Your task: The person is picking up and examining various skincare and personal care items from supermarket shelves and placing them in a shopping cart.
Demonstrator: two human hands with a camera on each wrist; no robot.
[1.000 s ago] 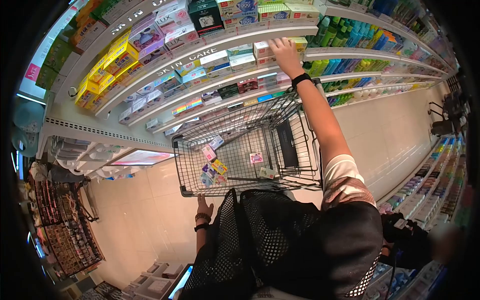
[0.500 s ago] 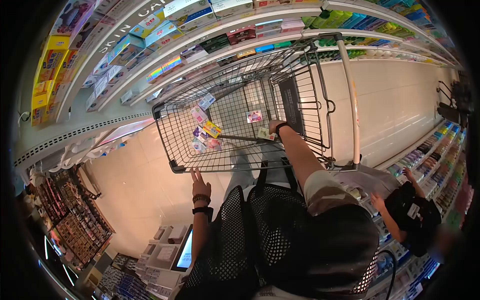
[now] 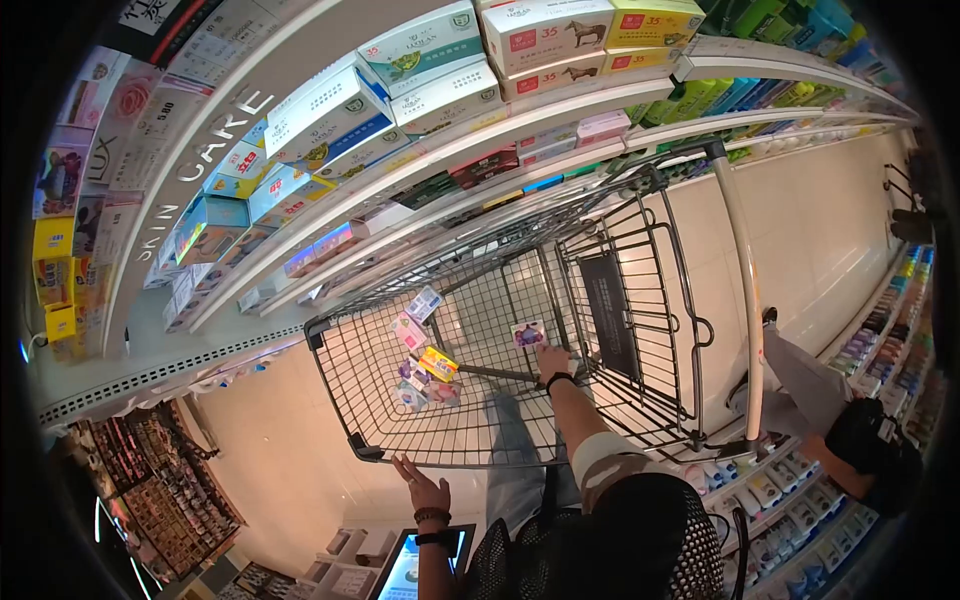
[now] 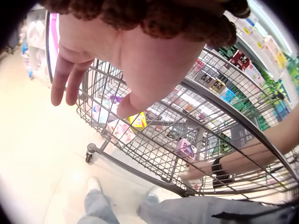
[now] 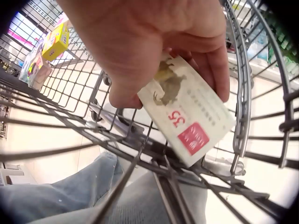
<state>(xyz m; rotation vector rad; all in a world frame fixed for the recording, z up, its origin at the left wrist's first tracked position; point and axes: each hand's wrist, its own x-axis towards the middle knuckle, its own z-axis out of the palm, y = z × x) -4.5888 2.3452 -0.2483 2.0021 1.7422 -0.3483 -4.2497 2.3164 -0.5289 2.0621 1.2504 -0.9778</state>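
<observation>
My right hand reaches down into the shopping cart. Its thumb and fingers grip a pale soap box with an animal picture and a red square label, tilted close over the wire. From above, the hand hides that box. Just beyond the fingertips lies a pink and purple box. My left hand is beside the cart's near rim with fingers extended and nothing held; from its wrist, the thumb overlaps the wire side.
In the cart's far left part lie a yellow box, a pink box, a blue-white box and others. Shelves of boxed soap run along the cart's far side. A person in grey trousers stands at right.
My right hand has come from the shelf down into the cart, to the pale box there, and now grips it. The left hand stays near the cart's rim. The view has shifted.
</observation>
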